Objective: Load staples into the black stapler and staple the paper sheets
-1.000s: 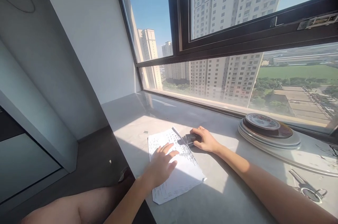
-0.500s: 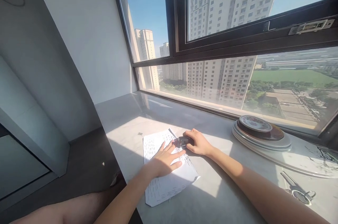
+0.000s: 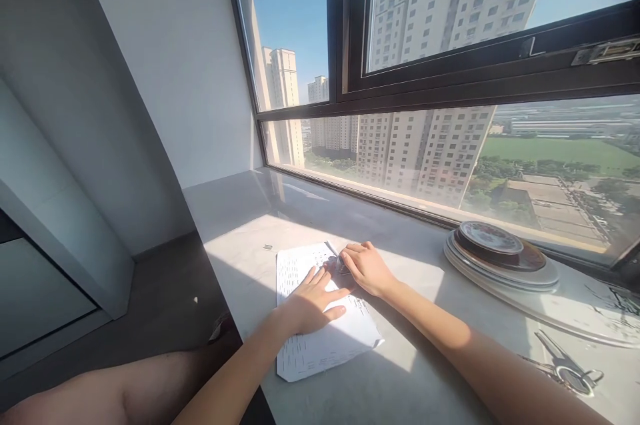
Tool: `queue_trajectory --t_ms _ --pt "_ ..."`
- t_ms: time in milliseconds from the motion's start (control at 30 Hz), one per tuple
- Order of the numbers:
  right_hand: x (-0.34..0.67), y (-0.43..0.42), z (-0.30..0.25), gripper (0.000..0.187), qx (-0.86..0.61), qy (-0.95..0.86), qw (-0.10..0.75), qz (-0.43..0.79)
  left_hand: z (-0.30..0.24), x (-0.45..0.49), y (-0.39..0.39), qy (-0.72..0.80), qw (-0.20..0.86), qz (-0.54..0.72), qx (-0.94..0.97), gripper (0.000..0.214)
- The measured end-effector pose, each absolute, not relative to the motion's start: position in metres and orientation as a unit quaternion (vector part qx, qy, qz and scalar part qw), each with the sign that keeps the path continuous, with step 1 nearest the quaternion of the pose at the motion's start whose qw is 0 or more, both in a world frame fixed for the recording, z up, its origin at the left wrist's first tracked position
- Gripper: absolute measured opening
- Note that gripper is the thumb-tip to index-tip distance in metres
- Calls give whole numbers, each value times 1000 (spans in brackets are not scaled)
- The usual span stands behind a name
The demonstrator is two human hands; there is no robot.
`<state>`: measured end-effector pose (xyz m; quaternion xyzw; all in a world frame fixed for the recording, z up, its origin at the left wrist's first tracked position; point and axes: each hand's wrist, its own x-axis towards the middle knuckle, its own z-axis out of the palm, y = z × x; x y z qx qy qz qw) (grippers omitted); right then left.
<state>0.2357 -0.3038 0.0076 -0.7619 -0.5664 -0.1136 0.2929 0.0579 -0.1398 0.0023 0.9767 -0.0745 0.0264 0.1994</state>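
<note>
A printed sheaf of paper [image 3: 320, 338] lies on the pale stone window ledge [image 3: 240, 225]. My left hand [image 3: 313, 301] rests flat on it, fingers spread. My right hand [image 3: 367, 268] is curled over a small dark stapler [image 3: 341, 265] at the paper's far right corner; only a sliver of the stapler shows under the fingers.
A stack of round plates [image 3: 503, 255] stands to the right by the window. A pair of scissors [image 3: 567, 365] lies near the right front of the ledge. A small staple-like bit [image 3: 268, 247] sits left of the paper. A dark floor drops away on the left.
My right hand has slid left with the stapler onto the paper's corner and now covers it almost fully. My left hand has shifted up the sheet towards it.
</note>
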Motion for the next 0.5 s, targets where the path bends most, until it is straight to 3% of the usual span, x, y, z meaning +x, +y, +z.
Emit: queue_trajectory --t_ms 500 --pt "211 -290 12 43 -801 -561 77 -196 2 58 -146 -61 163 -26 984 57"
